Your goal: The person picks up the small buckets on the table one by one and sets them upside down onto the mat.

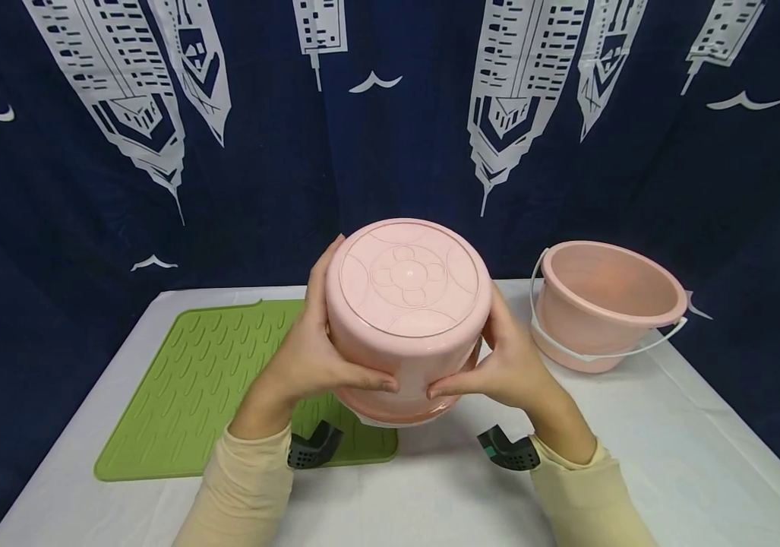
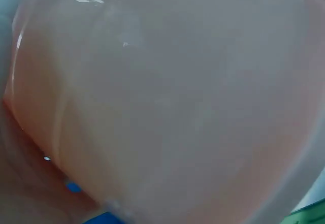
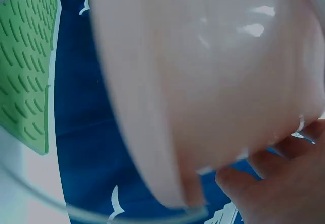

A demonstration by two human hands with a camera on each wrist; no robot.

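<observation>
- Gripping an upturned pink bucket (image 1: 408, 285), your left hand (image 1: 309, 355) and right hand (image 1: 511, 361) clamp its sides.
- Second bucket (image 1: 584, 323): near the bench's (image 1: 690, 456) far right corner.

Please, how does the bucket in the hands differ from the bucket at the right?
The held bucket is turned over, its patterned base showing; the standing bucket has its mouth upward. The left hand and right hand grip the held bucket, while the standing bucket rests on the table. Both are pink.

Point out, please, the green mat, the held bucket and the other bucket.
Green mat (image 1: 201, 384), head view: ridged surface.
Held bucket (image 1: 408, 304), head view: underside.
Other bucket (image 1: 577, 327), head view: outer wall.
</observation>
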